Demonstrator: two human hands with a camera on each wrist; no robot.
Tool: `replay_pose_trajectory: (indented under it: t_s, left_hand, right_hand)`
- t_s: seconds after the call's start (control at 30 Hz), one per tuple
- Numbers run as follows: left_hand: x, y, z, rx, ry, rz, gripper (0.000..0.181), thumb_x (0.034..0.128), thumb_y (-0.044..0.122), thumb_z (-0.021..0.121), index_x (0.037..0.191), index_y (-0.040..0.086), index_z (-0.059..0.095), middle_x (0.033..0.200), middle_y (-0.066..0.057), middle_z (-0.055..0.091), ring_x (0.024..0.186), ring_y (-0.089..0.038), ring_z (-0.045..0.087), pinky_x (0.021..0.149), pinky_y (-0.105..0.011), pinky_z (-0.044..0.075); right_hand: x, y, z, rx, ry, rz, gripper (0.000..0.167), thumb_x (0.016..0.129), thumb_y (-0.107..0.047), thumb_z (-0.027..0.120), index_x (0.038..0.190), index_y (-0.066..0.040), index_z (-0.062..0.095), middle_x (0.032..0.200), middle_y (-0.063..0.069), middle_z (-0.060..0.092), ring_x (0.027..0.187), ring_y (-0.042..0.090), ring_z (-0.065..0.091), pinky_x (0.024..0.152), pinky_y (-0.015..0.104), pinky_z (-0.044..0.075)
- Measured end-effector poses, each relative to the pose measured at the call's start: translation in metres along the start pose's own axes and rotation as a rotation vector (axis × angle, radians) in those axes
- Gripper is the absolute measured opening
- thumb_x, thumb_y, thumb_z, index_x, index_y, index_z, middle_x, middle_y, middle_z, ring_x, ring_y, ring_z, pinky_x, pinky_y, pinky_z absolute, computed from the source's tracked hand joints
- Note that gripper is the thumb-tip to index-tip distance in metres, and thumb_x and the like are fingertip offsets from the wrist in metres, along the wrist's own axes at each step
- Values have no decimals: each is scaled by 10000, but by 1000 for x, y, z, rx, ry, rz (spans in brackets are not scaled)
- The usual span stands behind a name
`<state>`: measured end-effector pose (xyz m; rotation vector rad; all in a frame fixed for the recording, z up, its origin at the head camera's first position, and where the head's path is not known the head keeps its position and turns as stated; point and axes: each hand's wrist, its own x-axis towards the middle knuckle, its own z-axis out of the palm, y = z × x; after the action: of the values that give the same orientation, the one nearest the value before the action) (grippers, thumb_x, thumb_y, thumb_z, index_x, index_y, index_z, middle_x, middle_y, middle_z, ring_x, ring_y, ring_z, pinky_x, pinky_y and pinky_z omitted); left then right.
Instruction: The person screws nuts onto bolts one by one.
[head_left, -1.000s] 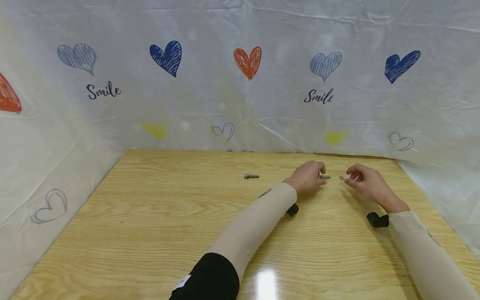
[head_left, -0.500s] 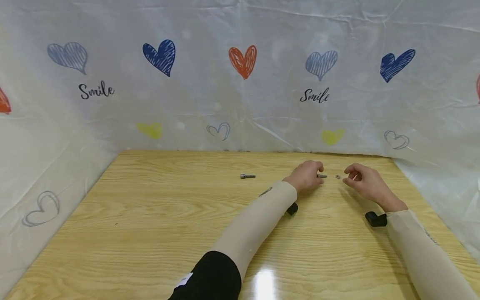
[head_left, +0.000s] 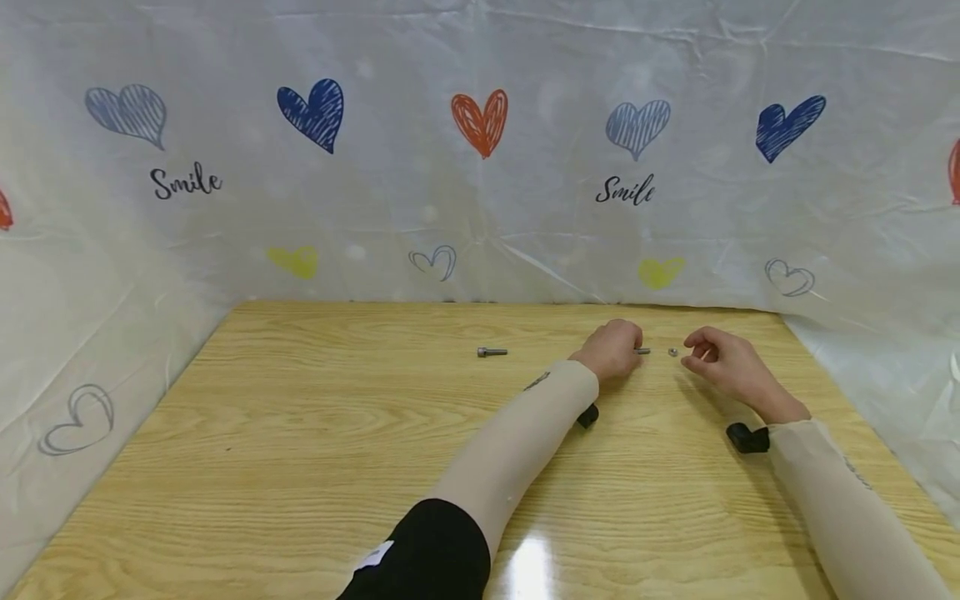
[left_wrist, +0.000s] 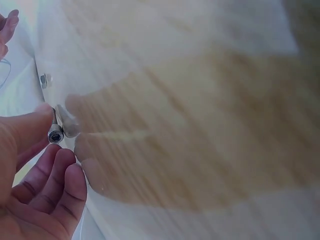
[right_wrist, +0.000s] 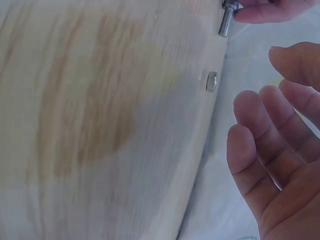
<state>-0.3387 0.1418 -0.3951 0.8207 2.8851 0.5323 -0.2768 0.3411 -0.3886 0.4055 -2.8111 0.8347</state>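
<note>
My left hand (head_left: 611,348) pinches a silver socket-head bolt (left_wrist: 55,131) at its head end, between thumb and fingers. In the right wrist view, the threaded shank of this bolt (right_wrist: 227,21) sticks out towards the nut. A small metal hex nut (head_left: 672,352) lies on the table between the two hands. Just right of the nut my right hand (head_left: 731,367) hovers with loosely bent fingers, holding nothing. Its thumb and fingers (right_wrist: 241,145) stay apart from the nut (right_wrist: 211,81). A second socket-head bolt (head_left: 492,352) lies flat, left of the left hand.
The wood-grain table (head_left: 315,433) meets a white sheet (head_left: 405,192) printed with hearts and "Smile" along its back edge. More of this sheet hangs at both sides. A black wrist-camera mount (head_left: 748,438) sits under the right wrist.
The left hand's fingers have closed on the bolt's head end. My right hand keeps about the same place beside the nut. The head view has turned slightly to the right.
</note>
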Motion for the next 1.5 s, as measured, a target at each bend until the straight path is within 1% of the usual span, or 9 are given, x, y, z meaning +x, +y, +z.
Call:
replay_pose_trajectory:
  t_s: [0.13,0.27,0.4,0.63,0.87,1.0,1.2,1.3,1.5]
  left_hand:
    - [0,0,-2,30,-5,-12,58,940,215,630,945,163,655,920,61,598,808,-90,555,702,-239,460]
    - [-1,1,-3,53,-13,-18,73,952,169,602,888,166,637,858,60,590,736,-82,545,650,-231,454]
    - [-3,2,-3,61,-16,-21,69,951,139,597,926,167,655,892,61,610,746,-67,556,663,-223,470]
    - [-3,2,-3,80,-36,-42,90,960,153,583,989,159,668,960,51,631,810,-77,591,682,-224,491]
    - [-6,0,-3,33,-46,-46,146,972,152,560,1072,151,666,1058,54,631,940,-92,600,762,-232,496]
    - [-9,-1,-3,14,-46,-25,154,971,156,562,1086,151,664,1071,56,624,943,-81,587,789,-229,487]
    - [-11,0,-6,-17,-28,47,140,983,154,534,986,137,673,946,55,621,799,-62,562,709,-212,469]
    - [-13,2,-7,-25,-29,57,132,984,169,537,962,143,664,913,64,603,787,-59,550,695,-208,456]
    - [-19,4,-10,-11,-22,62,107,982,182,549,995,155,651,942,66,610,814,-61,553,714,-213,459]
  right_hand:
    - [1,-2,2,12,2,-1,236,896,-135,673,1065,20,615,840,85,620,699,179,551,595,287,442]
    - [2,-2,5,24,-8,4,217,900,-122,661,1058,20,616,837,89,620,694,180,550,585,283,445]
    - [3,0,6,20,-18,7,200,903,-107,651,1058,13,613,842,90,618,703,193,552,594,295,449]
    - [4,-2,6,13,-37,7,200,910,-107,645,1069,10,611,860,92,617,722,201,550,616,321,444]
    - [8,-4,9,9,-37,4,197,903,-89,646,1068,12,609,857,93,618,720,207,547,619,327,442]
    - [8,-4,9,10,-41,9,204,908,-96,638,1076,14,605,866,100,619,729,209,548,622,330,442]
    - [11,-1,8,6,-54,13,225,921,-128,633,1095,11,598,870,97,608,724,207,540,615,334,436]
    - [12,0,8,5,-57,12,234,918,-135,641,1093,13,597,858,91,601,716,203,540,617,336,436]
    - [16,2,8,7,-68,23,243,916,-147,650,1092,11,593,855,92,596,724,209,545,635,348,443]
